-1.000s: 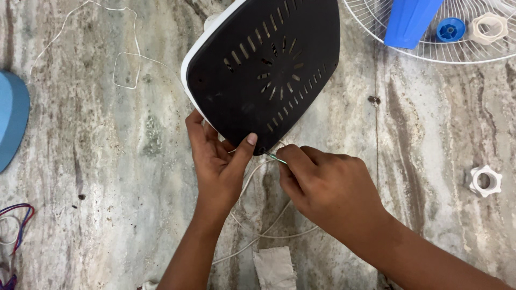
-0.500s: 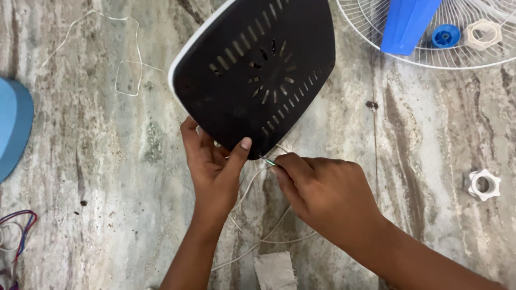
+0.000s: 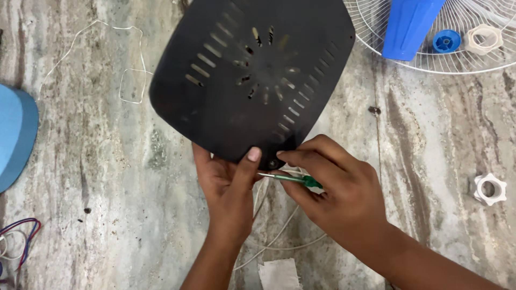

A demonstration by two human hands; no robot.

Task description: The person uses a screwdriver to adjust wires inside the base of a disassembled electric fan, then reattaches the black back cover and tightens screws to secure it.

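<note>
A black slotted base plate [image 3: 252, 75] of a fan stand fills the upper middle, tilted up off the stone floor. My left hand [image 3: 228, 188] grips its near edge from below, thumb pressed on the black face. My right hand [image 3: 338, 196] holds a small green-handled screwdriver [image 3: 293, 179] whose metal tip points left, close to a screw hole at the plate's near corner. A white cord [image 3: 279, 236] trails under both hands.
A white wire fan guard [image 3: 430, 62] lies top right with a blue blade [image 3: 409, 27], a blue cap [image 3: 446, 40] and a beige nut [image 3: 484, 38] on it. A white plastic nut [image 3: 489, 189] sits right. A blue part [image 3: 16, 137] and coloured wires [image 3: 19, 236] lie left; paper scrap [image 3: 278, 275] below.
The black plate has tipped up and towards the camera, hiding its white rim. Both hands shifted slightly down, and the green screwdriver now shows in my right hand.
</note>
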